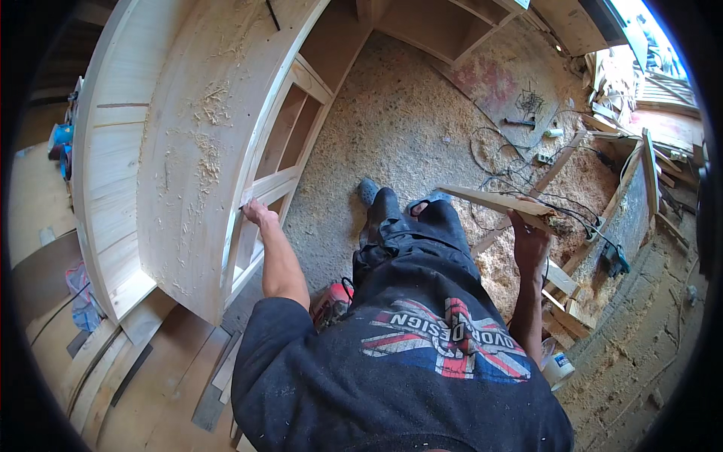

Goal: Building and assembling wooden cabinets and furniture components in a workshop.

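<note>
On the left a large pale wooden cabinet (196, 143) lies with its panel side up, with wood shavings scattered over it. At the edge of its front frame (275, 183) is my left hand (261, 214), its fingers curled in against the wood. A small pale patch shows by the fingertips; I cannot tell whether they hold it. My right hand (530, 237) is closed around one end of a long wooden board (489, 199), held out on my right. The board's far end narrows toward my feet. The fingers beneath it are partly hidden.
Sawdust covers the floor (361, 128). Black cables (501, 162), a hammer (520, 122) and a teal-and-black power tool (616, 260) lie to the right, near a wooden crate-like frame (614, 203) and offcuts. A white tub (557, 369) stands at lower right. Another cabinet (452, 26) is ahead.
</note>
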Demonstrator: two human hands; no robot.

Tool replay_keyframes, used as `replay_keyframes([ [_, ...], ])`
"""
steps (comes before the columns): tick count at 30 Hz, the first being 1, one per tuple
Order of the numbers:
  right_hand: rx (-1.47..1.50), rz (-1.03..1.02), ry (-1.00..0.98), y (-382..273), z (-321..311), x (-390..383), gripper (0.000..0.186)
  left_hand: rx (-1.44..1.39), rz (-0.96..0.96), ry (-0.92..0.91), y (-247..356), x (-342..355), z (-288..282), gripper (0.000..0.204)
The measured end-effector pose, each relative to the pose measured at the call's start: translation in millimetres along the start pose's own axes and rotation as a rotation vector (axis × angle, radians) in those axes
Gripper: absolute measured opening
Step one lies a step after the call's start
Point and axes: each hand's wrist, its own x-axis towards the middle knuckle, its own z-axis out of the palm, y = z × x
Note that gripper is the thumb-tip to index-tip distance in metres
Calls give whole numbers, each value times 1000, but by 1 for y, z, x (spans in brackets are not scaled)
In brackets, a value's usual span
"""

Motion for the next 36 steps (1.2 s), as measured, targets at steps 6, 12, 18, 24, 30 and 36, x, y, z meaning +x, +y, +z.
replay_keyframes([
  [6, 181, 5, 7, 3, 13, -2, 29, 177, 176, -28, -21, 30, 2, 48],
  [12, 149, -15, -8, -3, 14, 1, 26, 248, 113, -102, -4, 16, -2, 48],
  [18, 12, -28, 34, -1, 0, 1, 26, 204, 12, -73, 20, -10, 4, 51],
  [24, -37, -12, 75, 14, -9, -6, 29, 281, -108, -24, 35, -3, 6, 54],
  [30, -9, 11, 114, 32, -9, -11, 29, 283, -58, 71, 38, -9, 11, 50],
  [36, -94, 85, 61, 28, -10, -15, 30, 230, -99, -142, 36, 0, -3, 50],
])
